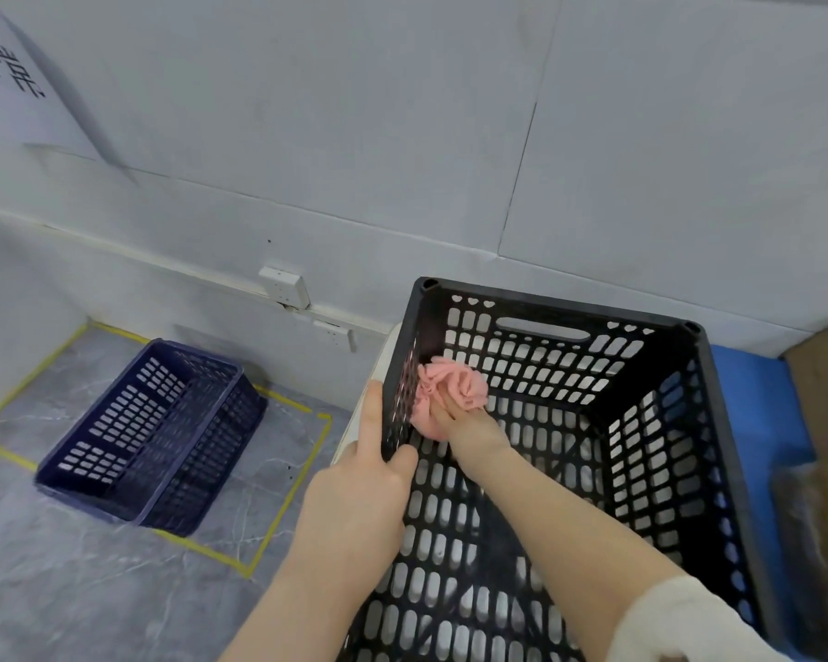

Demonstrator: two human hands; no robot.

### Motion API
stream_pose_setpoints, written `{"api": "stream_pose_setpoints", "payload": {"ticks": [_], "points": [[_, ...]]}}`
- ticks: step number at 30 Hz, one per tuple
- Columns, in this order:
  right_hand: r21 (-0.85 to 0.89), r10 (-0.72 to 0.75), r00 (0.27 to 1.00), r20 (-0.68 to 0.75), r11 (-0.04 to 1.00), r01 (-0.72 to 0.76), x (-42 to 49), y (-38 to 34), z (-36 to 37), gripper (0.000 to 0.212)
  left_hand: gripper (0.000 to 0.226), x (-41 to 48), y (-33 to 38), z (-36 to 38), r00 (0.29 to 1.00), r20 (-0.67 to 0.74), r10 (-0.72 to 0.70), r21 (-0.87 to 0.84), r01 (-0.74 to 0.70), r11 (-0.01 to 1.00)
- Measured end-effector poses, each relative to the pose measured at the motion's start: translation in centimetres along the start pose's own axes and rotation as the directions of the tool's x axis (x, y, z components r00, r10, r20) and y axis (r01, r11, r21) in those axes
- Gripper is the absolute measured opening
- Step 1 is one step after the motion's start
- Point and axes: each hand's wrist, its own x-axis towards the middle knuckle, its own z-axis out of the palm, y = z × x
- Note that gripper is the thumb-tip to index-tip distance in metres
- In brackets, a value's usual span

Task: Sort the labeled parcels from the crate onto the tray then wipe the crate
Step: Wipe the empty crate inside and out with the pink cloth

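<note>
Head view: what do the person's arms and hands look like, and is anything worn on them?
Both the left hand and the right hand are bare: no gloves, rings or watch show. The left forearm is uncovered to the frame edge. The right arm carries a cream fabric sleeve that ends near the elbow.

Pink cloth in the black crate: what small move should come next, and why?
Probably sweep the pink cloth along the left wall toward the near end. The right hand holds it bunched against that wall near the far corner of the black crate, the left hand grips the same wall's rim to steady it, and no parcels show inside.
</note>
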Motion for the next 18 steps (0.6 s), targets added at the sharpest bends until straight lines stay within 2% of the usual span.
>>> {"api": "stream_pose_setpoints", "payload": {"ticks": [1, 4, 7, 8, 11, 12, 13, 15, 16, 17, 18], "points": [[-0.031, -0.001, 0.998, 0.07, 1.0, 0.003, 0.0, 0.2, 0.0, 0.1, 0.03, 0.1, -0.1, 0.1, 1.0, -0.001, 0.0, 0.001, 0.0, 1.0], [-0.153, -0.031, 0.993, 0.112, 0.987, 0.048, -0.1, 0.3, -1.2, 0.093, 0.029, 0.1, -0.2, 0.2, 1.0, -0.024, -0.012, -0.025, 0.012, 1.0], [-0.36, -0.005, 0.996, 0.091, 0.932, 0.038, -1.2, -1.2, -5.8, 0.051, 0.029, 0.2, -0.2, 0.3, 0.999, -0.036, -0.016, -0.043, 0.014, 0.999], [-0.385, 0.026, 0.997, 0.079, 0.923, 0.007, -1.7, -2.0, -7.8, 0.043, 0.028, 0.2, -0.2, 0.3, 0.999, -0.045, -0.018, -0.047, 0.016, 0.999], [-0.421, 0.02, 0.988, 0.152, 0.906, 0.046, -4.7, -3.1, -12.1, 0.046, 0.027, 0.2, -0.2, 0.6, 0.997, -0.068, -0.022, -0.072, 0.018, 0.997], [-0.415, -0.01, 0.994, 0.109, 0.908, 0.055, -6.1, -2.5, -13.5, 0.041, 0.027, 0.2, -0.2, 0.8, 0.996, -0.085, -0.027, -0.092, 0.019, 0.996], [-0.391, -0.034, 0.999, -0.008, 0.92, 0.028, -7.4, -1.6, -14.9, 0.034, 0.028, 0.2, -0.4, 1.1, 0.993, -0.11, -0.037, -0.129, 0.023, 0.991], [-0.206, 0.059, 0.952, -0.299, 0.971, -0.124, -9.7, 0.5, -17.9, 0.024, 0.035, 0.4, -0.7, 1.5, 0.991, -0.132, -0.033, -0.191, 0.008, 0.981], [-0.012, 0.171, 0.885, -0.433, 0.981, -0.196, -10.7, 1.5, -19.3, 0.029, 0.04, 0.5, -0.9, 1.7, 0.988, -0.156, -0.007, -0.172, -0.02, 0.985], [0.236, 0.296, 0.795, -0.529, 0.952, -0.197, -11.1, 2.2, -20.0, 0.035, 0.042, 0.6, -1.0, 2.0, 0.98, -0.2, 0.01, -0.141, -0.039, 0.989], [0.47, 0.406, 0.689, -0.6, 0.876, -0.107, -11.8, 2.5, -20.9, 0.045, 0.044, 0.7, -1.1, 2.3, 0.974, -0.227, 0.017, -0.118, -0.044, 0.992]]}}
